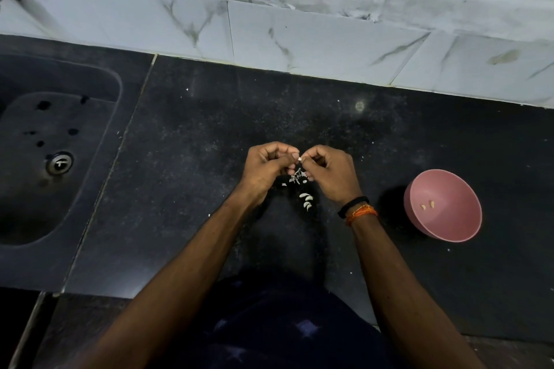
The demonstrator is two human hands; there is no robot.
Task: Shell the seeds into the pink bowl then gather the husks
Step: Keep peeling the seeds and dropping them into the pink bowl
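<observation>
Head view | left hand (265,165) and right hand (331,172) met fingertip to fingertip, together pinching one pale seed (299,158) above the dark counter (186,189) | husks (295,178) and whole seeds (307,201) lay just beneath the hands | pink bowl (443,205) stood well apart to the right, holding two kernels (427,205) | sink (57,144) at far left.

Sink (57,159) lies left of the counter (209,117); bowl (443,204) right; seeds (306,200) between.
</observation>
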